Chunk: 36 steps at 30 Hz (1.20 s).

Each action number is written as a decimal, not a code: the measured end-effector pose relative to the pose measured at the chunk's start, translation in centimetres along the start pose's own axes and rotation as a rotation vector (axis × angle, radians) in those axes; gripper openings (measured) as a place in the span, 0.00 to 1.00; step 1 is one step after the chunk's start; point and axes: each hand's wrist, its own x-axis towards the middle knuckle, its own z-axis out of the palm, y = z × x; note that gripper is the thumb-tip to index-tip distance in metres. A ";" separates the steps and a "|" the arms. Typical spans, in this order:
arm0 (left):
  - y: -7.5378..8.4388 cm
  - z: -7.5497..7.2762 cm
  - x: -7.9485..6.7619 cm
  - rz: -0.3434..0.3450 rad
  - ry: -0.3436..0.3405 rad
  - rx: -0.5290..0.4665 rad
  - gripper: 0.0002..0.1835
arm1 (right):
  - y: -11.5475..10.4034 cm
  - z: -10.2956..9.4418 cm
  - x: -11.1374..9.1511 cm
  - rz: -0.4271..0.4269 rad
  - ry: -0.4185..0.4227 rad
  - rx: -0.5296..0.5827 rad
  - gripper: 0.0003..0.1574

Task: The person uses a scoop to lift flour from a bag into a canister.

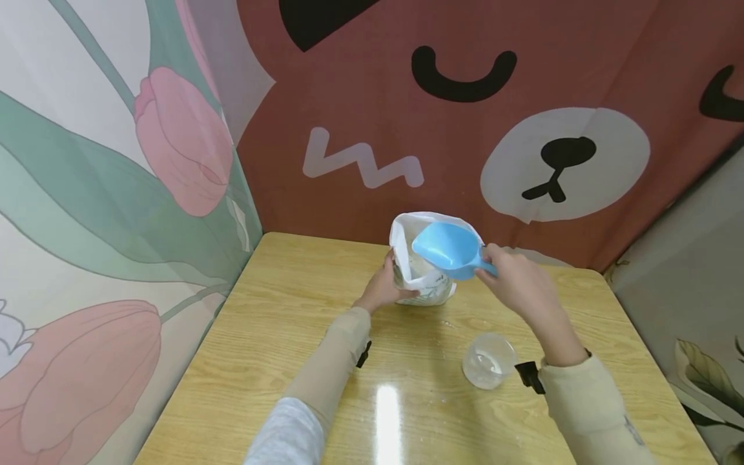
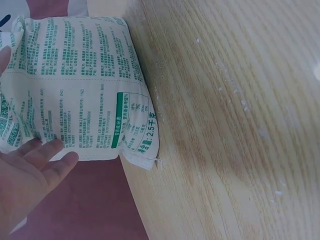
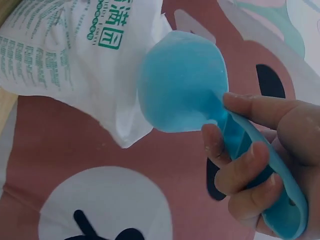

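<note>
An opened white bag with green print (image 1: 433,290) stands upright near the table's back edge, its mouth spread wide. My left hand (image 1: 383,284) holds the bag at its left front side, thumb and fingers spread around it. In the left wrist view, fingers (image 2: 42,160) lie against the printed wall (image 2: 75,110). With my right hand (image 1: 517,278) I grip a light-blue plastic scoop (image 1: 447,248) by its handle. The scoop's bowl is over the bag's mouth, hollow side up in the head view. The right wrist view shows the bowl's underside (image 3: 180,85) beside the bag's rim.
On the wooden table (image 1: 302,310), a clear round container (image 1: 490,360) stands in front of the bag, near my right forearm. Small white bits (image 2: 244,105) are scattered on the tabletop. A curtain with a bear face (image 1: 360,84) hangs behind; a flowered one (image 1: 186,142) borders the left.
</note>
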 end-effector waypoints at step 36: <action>0.6 -0.3 -0.3 0.012 0.006 0.020 0.62 | -3.1 5.0 5.9 -0.191 0.122 -0.532 0.12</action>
